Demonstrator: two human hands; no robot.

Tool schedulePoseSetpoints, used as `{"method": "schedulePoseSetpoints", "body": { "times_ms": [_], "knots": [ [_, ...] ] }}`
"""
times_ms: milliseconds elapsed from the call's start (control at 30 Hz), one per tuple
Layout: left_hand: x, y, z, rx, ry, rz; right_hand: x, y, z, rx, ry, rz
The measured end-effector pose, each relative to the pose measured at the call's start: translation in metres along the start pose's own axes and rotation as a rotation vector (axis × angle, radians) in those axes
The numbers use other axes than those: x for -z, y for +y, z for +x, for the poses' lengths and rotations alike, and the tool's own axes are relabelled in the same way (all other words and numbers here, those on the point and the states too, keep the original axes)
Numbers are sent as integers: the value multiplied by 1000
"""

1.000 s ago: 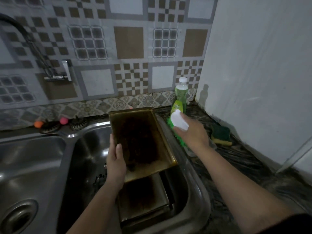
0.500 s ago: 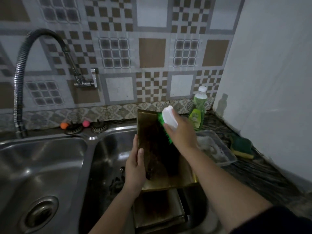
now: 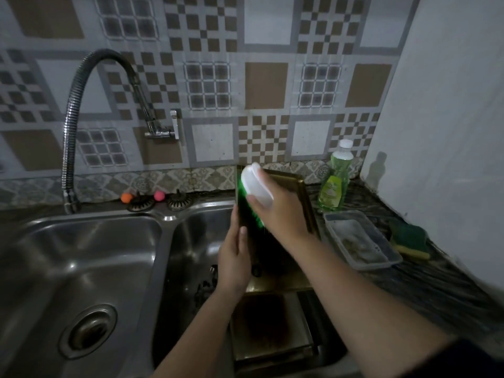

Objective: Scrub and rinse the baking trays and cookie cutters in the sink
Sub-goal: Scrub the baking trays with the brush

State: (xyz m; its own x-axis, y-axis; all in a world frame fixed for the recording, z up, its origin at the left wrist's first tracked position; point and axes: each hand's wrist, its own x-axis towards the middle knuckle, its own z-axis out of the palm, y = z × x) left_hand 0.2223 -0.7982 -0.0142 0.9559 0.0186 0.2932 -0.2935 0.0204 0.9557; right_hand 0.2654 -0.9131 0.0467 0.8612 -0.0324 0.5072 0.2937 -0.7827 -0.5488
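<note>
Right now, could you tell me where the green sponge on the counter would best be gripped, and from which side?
Come from above and pinch the green sponge across its two long sides. It lies flat on the counter, dark green face up, beside the plastic container and near the wall, so a low approach looks cramped. The right hand holds the brush.

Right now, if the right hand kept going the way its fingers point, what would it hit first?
The right hand points up-left across the baking tray. Past the tray's top edge it would probably meet the tiled backsplash; depth is unclear.
</note>
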Motion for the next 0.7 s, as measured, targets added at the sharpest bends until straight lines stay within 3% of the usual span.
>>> {"method": "schedulePoseSetpoints", "body": {
  "times_ms": [100, 267, 333, 433, 567, 700],
  "knots": [
    [2, 7, 5, -1, 32, -32, 2, -16, 21, 46, -62, -38],
    [53, 16, 24, 23, 196, -33, -5, -15, -66, 227, -277, 59],
    [64, 15, 22, 16, 172, -39, -8, -11, -88, 289, -323, -5],
    [65, 9, 15, 19, 121, -100, -5, -18, -68, 234, -303, -25],
    [56, 14, 5, 9, 21, -150, -9, -47, -14, 121, -157, 43],
    [83, 20, 25, 18, 202, -188, -12, -67, -43, 188, -249, 24]
  ]
}}
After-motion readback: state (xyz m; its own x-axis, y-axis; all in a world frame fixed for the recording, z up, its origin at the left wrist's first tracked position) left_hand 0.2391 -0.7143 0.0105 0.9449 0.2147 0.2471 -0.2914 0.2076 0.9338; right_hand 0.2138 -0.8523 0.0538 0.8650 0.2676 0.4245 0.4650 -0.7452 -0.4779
